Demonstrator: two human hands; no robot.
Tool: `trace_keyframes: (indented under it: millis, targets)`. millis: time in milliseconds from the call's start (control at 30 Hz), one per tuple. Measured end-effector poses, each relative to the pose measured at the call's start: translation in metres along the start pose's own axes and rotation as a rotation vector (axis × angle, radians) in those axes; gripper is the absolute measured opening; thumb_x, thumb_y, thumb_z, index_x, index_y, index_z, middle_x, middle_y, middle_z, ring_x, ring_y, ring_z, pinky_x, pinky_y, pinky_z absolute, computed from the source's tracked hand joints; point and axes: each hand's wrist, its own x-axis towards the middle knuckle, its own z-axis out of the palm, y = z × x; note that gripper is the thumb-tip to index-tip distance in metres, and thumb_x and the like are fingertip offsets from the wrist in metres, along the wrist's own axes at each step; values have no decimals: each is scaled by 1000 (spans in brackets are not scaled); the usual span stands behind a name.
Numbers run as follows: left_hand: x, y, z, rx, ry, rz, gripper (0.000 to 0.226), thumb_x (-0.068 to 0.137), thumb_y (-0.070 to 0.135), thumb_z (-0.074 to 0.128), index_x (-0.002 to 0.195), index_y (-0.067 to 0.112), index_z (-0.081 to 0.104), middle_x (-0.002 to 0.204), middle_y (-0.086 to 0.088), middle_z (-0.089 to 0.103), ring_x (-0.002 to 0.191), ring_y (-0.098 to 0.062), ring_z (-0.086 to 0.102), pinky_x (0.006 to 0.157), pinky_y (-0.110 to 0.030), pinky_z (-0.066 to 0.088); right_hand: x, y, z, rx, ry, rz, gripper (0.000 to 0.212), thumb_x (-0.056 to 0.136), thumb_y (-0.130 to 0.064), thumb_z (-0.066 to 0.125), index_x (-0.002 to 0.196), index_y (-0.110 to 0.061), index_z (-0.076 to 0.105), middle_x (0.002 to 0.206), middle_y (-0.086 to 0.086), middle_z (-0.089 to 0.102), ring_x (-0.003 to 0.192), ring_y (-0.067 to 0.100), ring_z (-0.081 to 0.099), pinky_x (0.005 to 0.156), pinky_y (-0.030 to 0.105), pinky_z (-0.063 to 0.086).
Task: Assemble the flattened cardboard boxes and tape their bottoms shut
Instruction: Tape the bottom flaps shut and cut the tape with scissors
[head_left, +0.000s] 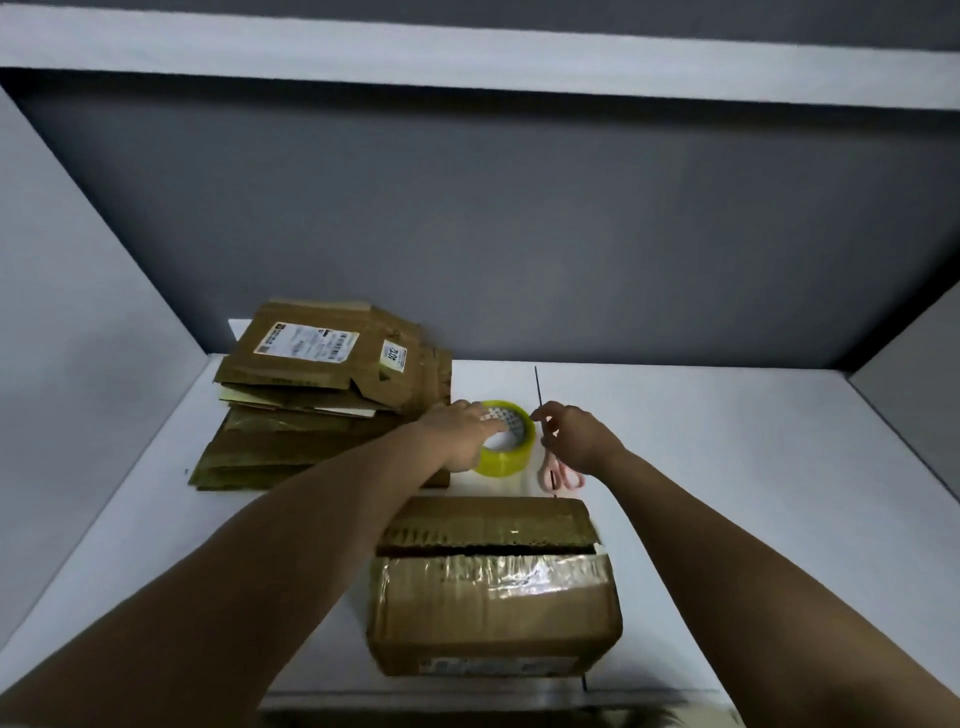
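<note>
Two hands are reaching past the box (493, 582): your left hand (467, 426) is lying on the tape (506, 437) just beyond it, fingers loose over the roll, while your right hand (576, 434), curled, is pinching something thin beside the tape, above the scissors (561, 475). Flat boxes (317, 384) are waiting left of the tape.

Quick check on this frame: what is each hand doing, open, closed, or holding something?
Left hand: open, fingers laid on top of the tape roll.
Right hand: fingers curled above the scissors; grip cannot be told.
</note>
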Motion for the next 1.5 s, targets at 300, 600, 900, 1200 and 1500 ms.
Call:
trace_keyframes:
  millis: [300,600,900,1200,1500]
  targets:
    - [47,-7,19,225,-104,187,69,95,21,47,150,35,8,143,-12,41,124,-35,43,98,-39,38,30,23,21,199,8,56,40,92,-7,51,131,-13,52,127,12,58,114,25,56,93,28,41]
    - [24,-2,-15,-244,164,130,42,91,9,51,131,24,52,124,-8,61,110,-28,57,85,-33,47,9,19,1,372,50,92,34,94,-8,51,128,-9,53,120,13,63,107,26,58,81,23,40]
    - [-106,-4,-58,-936,561,195,44,86,-3,61,105,37,59,102,-5,66,100,-16,64,92,-40,52,-88,-54,-67,846,125,-123,55,95,-28,57,144,-17,36,135,0,49,114,12,52,88,29,46]
    - [-236,34,-41,-583,981,237,36,91,24,54,126,34,54,118,17,60,108,3,53,90,-14,43,-193,-100,-96,749,153,-476,54,82,-17,73,132,-24,53,130,-5,58,120,1,53,96,26,49]
    - [-266,49,-26,-471,1229,304,38,90,17,55,128,20,53,119,10,59,113,-1,52,97,-15,42,-235,-119,-79,743,412,-628,45,82,-21,73,125,-23,60,132,-6,54,119,14,54,91,35,53]
